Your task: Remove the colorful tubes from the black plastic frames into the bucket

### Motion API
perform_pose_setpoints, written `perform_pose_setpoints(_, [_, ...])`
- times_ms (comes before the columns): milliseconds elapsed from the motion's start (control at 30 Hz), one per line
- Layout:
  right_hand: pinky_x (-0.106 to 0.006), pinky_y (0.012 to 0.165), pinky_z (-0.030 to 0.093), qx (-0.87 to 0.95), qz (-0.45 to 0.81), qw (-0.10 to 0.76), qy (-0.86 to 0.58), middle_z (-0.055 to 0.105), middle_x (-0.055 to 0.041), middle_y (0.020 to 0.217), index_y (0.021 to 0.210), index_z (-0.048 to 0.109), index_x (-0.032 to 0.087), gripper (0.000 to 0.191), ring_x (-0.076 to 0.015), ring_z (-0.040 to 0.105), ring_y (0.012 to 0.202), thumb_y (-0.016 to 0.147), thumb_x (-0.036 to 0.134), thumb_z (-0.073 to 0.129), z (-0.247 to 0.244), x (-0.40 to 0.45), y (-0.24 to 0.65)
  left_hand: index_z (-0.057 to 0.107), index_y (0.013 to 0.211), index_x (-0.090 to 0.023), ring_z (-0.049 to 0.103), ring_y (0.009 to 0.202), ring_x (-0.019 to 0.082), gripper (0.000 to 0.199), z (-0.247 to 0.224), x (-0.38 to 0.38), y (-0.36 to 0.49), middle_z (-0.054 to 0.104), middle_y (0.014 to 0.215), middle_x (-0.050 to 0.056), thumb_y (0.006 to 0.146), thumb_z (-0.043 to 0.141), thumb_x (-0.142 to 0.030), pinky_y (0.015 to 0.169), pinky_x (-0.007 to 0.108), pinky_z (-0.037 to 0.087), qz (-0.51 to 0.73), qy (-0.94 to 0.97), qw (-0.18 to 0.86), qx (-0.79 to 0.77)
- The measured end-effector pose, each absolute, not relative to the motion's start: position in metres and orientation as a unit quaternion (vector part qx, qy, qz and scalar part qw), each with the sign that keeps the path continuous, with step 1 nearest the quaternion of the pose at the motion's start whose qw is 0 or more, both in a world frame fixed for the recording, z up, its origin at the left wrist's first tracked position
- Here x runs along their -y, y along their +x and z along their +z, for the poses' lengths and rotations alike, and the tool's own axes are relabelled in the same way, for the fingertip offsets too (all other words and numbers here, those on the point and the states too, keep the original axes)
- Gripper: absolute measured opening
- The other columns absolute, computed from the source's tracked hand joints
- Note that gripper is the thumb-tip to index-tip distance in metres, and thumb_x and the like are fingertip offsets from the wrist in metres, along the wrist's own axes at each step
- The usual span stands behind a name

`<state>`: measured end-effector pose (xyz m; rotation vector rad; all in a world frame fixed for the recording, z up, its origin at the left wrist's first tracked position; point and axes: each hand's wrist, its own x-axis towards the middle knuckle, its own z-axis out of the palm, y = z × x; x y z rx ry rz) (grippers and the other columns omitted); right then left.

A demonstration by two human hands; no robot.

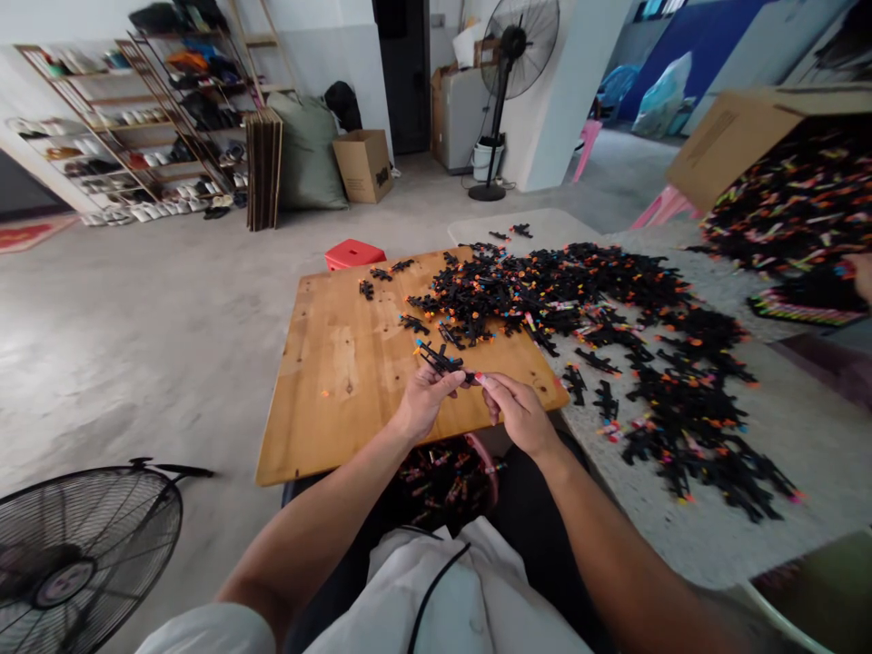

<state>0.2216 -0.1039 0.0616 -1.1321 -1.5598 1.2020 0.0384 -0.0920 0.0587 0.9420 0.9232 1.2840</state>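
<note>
The left hand [422, 400] has its fingers closed around a black toy gun [441, 360], thumb laid along it, holding it just above the near part of the wooden tabletop [320, 336]. The right hand [516, 409] comes in from the other side, thumb and forefinger pinched on a small red-and-white bit [480, 376] at the gun's near end; I can't make out whether that bit is separate or part of the toy. The left fingers' undersides are hidden behind the hand. Beyond lies a heap of similar toys [565, 282], too tangled to tell apart. Below the table edge, a pink-rimmed tub [493, 472] sits half covered, its contents dim. A cardboard box [728, 145] is cut off at the right.
</note>
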Motion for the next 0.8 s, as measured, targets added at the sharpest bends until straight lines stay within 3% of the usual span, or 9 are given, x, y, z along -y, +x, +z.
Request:
perform_pose_setpoints(233, [-0.028, 0.053, 0.046, 0.626, 0.518, 0.375, -0.445, 0.051, 0.0023, 0.06, 0.079, 0.065, 0.023, 0.047, -0.0161, 0.051, 0.053, 0.101, 0.062, 0.048, 0.065, 0.1, 0.225, 0.073, 0.092, -0.016, 0.066, 0.069, 0.015, 0.034, 0.057, 0.095, 0.044, 0.076, 0.078, 0.005, 0.073, 0.088, -0.041, 0.06, 0.025, 0.042, 0.561, 0.388, 0.614, -0.398])
perform_pose_setpoints(433, [-0.029, 0.064, 0.048, 0.687, 0.392, 0.341, -0.507, 0.066, -0.0026, 0.074, 0.092, 0.071, 0.024, 0.039, -0.0194, 0.062, 0.067, 0.103, 0.049, 0.044, 0.063, 0.104, 0.219, 0.071, 0.091, -0.016, 0.065, 0.062, 0.011, 0.039, 0.048, 0.099, 0.056, 0.077, 0.082, 0.005, 0.069, 0.09, -0.041, 0.056, 0.022, 0.044, 0.584, 0.303, 0.623, -0.422])
perform_pose_setpoints(567, [-0.027, 0.058, 0.047, 0.682, 0.453, 0.302, -0.489, 0.066, -0.0011, 0.068, 0.085, 0.069, 0.021, 0.045, -0.0175, 0.06, 0.06, 0.105, 0.049, 0.04, 0.053, 0.104, 0.221, 0.07, 0.095, -0.016, 0.069, 0.066, 0.013, 0.042, 0.042, 0.102, 0.062, 0.076, 0.081, 0.005, 0.071, 0.089, -0.045, 0.06, 0.024, 0.049, 0.568, 0.29, 0.632, -0.441])
perform_pose_setpoints(700, [-0.024, 0.055, 0.045, 0.691, 0.483, 0.248, -0.477, 0.067, 0.0004, 0.066, 0.082, 0.07, 0.019, 0.044, -0.0155, 0.059, 0.058, 0.104, 0.047, 0.044, 0.043, 0.106, 0.235, 0.068, 0.094, -0.015, 0.07, 0.066, 0.015, 0.043, 0.031, 0.102, 0.058, 0.075, 0.081, 0.006, 0.069, 0.089, -0.044, 0.059, 0.024, 0.049, 0.479, 0.329, 0.657, -0.48])
perform_pose_setpoints(800, [-0.023, 0.061, 0.046, 0.732, 0.494, 0.159, -0.442, 0.074, -0.0001, 0.076, 0.09, 0.075, 0.02, 0.034, -0.0161, 0.065, 0.067, 0.1, 0.043, 0.053, 0.036, 0.107, 0.26, 0.065, 0.103, -0.017, 0.069, 0.066, 0.016, 0.043, 0.02, 0.097, 0.038, 0.076, 0.085, 0.006, 0.071, 0.083, -0.041, 0.057, 0.024, 0.045, 0.357, 0.398, 0.652, -0.537])
